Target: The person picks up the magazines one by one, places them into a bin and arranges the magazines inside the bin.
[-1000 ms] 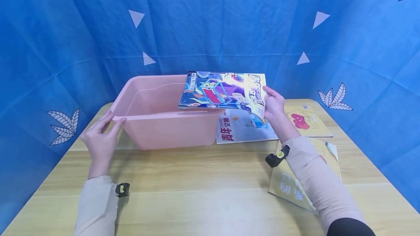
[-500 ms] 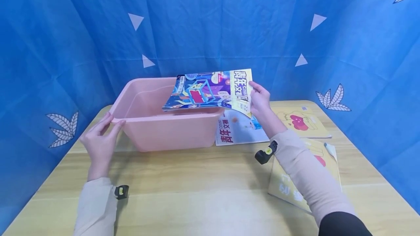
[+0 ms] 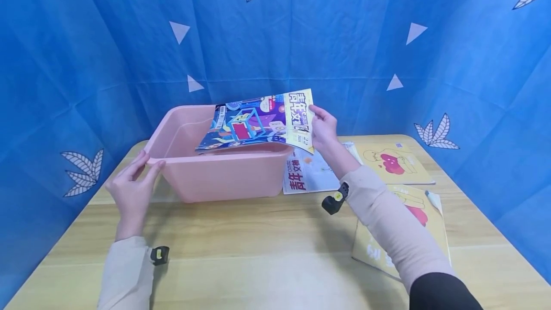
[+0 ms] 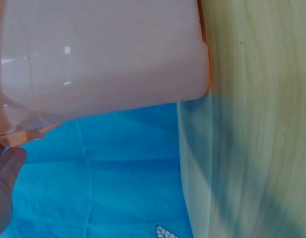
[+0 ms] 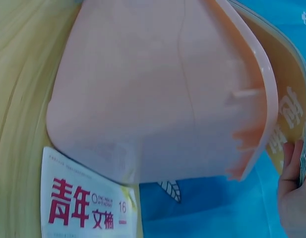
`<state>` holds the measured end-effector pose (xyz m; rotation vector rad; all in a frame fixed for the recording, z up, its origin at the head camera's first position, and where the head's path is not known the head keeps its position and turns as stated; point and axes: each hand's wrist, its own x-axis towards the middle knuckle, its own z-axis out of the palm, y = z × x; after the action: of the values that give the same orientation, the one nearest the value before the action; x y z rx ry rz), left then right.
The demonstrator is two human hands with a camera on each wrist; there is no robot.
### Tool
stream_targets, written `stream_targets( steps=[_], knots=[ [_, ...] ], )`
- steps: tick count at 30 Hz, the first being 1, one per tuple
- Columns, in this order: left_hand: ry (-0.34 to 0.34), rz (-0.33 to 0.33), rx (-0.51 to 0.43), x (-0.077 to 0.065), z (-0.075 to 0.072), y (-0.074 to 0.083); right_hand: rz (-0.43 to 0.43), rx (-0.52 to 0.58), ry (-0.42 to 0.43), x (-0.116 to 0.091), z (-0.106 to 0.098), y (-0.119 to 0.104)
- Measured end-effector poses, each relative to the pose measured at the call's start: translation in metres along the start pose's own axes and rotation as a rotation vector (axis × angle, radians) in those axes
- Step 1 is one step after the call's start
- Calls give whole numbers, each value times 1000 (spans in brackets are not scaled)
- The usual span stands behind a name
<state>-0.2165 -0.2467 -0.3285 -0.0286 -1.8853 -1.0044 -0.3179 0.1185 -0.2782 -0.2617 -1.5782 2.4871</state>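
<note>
A colourful magazine (image 3: 249,121) with a purple and blue cover extends over the opening of a pink plastic bin (image 3: 228,176). My right hand (image 3: 324,128) pinches its right edge, thumb on top and fingers beneath. In the right wrist view the underside of the held magazine (image 5: 291,89) shows yellow-brown with white characters, just past the bin's rim. My left hand (image 3: 133,183) grips the bin's front left corner at the rim, thumb at the front. The left wrist view shows the fingers (image 4: 11,166) at that corner, mostly cut off by the frame edge.
A pale blue-white magazine (image 3: 318,171) lies right of the bin, partly behind my right forearm. Two yellow booklets lie farther right, one at the back (image 3: 400,164) and one nearer (image 3: 424,221), partly covered by my sleeve. A blue curtain (image 3: 292,37) hangs around the wooden table (image 3: 241,252).
My right hand has carried the magazine leftward, farther over the bin's opening, and its left end now dips lower. My left hand stays on the bin's corner.
</note>
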Motion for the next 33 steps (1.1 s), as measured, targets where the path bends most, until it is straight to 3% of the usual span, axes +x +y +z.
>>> stream_targets(
  steps=[1, 3, 4, 7, 8, 10, 11, 14, 15, 18, 19, 20, 21, 25, 28, 30, 31, 32, 33],
  knots=[
    [-1, 2, 1, 0, 0, 1, -5, -1, -1, -1, 3, 0],
    [18, 33, -8, 2, 7, -38, -11, -11, -3, -2, 9, 0],
    [17, 32, -69, 3, 6, -40, -12, -14, -3, -3, 12, 0],
    [21, 19, -133, 4, 10, -61, -12, -21, -4, -7, 21, 0],
    [25, 20, -193, 4, 12, -70, -5, -24, -7, -8, 24, 1],
    [14, -7, -202, 1, 6, -33, 6, -38, -11, -10, 29, 2],
    [13, -9, -146, 0, 6, -32, 12, -45, -13, -11, 32, 3],
    [4, -17, -145, -1, 4, -20, 17, -53, -7, -13, 39, 6],
    [-3, -23, -78, -2, 3, -13, 16, -56, -4, -14, 42, 7],
    [-8, -40, -72, -1, 3, -17, 10, -54, 2, -15, 49, 10],
    [-3, -51, -112, 0, 5, -28, 11, -51, 2, -15, 51, 11],
    [0, -59, -85, 0, 5, -30, 13, -52, 2, -16, 53, 12],
    [9, -62, -128, 1, 8, -40, 18, -55, 1, -16, 55, 13],
    [23, -53, -208, 2, 10, -55, 34, -63, -4, -17, 63, 17],
    [7, -23, -111, 0, 5, -27, 46, -71, 0, -18, 70, 20],
    [5, -16, -86, 0, 3, -17, 49, -62, 7, -17, 74, 23],
    [12, -19, -124, 0, 3, -17, 45, -63, 12, -17, 77, 25],
    [3, -18, -67, 0, 2, -9, 39, -62, 17, -16, 79, 26],
    [3, -25, -69, -1, 1, -8, 35, -63, 24, -15, 80, 28]
  ],
)
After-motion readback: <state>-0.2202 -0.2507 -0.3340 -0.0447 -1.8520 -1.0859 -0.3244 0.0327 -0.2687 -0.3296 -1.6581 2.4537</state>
